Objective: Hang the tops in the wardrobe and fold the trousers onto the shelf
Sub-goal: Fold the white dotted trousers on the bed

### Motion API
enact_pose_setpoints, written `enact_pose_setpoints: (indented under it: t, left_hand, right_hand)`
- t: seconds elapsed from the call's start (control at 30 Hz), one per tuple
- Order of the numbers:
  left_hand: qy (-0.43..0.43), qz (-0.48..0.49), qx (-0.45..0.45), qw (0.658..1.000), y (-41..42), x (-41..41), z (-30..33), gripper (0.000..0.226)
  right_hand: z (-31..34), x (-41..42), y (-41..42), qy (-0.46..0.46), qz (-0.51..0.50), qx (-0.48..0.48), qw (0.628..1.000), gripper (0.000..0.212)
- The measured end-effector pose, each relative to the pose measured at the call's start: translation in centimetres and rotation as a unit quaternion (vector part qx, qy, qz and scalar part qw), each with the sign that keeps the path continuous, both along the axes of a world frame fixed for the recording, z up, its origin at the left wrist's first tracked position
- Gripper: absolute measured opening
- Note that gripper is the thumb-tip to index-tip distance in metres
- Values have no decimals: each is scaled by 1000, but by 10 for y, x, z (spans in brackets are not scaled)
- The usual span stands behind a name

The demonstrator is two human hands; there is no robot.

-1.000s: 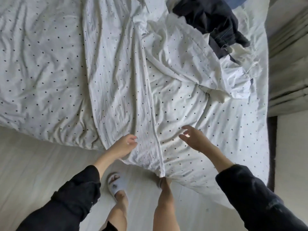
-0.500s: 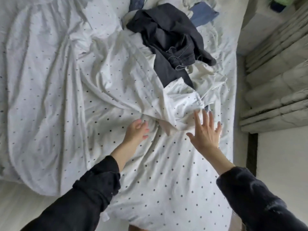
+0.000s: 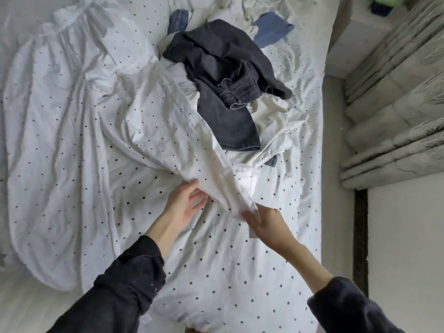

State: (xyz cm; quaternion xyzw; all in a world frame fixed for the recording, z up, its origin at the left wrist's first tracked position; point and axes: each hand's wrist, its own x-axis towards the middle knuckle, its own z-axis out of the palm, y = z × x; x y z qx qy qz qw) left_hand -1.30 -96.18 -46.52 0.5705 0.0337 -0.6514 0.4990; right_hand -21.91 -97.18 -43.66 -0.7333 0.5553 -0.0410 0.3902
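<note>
A white garment is pinched at its near end by the right hand, running away toward the bed's far edge, while the open left hand is laid beside it.

Jeans lie on a shirt on the bed, curtain at right.

**Soft daylight, wide-angle bend**

Even, diffuse light fills the scene; the white bedding reads bright, almost washed out at the upper left. Shadows are faint, gathering only in the creases. The bed's edges curve with lens distortion. Fine detail is slightly smeared; the dark sleeves lose texture.
</note>
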Motion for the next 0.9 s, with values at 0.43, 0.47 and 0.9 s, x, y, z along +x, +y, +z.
enact_pose_setpoints:
  t: [0.43,0.47,0.9]
  left_hand:
    - [57,-29,-14,998,39,10,-28,65]
    - [51,-26,-11,998,40,8,-29,71]
    - [-146,-129,132,972,132,10,-22,23]
  right_hand:
    - [55,-39,-2,-297,-233,421,825,22]
    - [51,-44,0,-287,-240,418,828,21]
    - [-2,-23,31,5,-190,191,963,19]
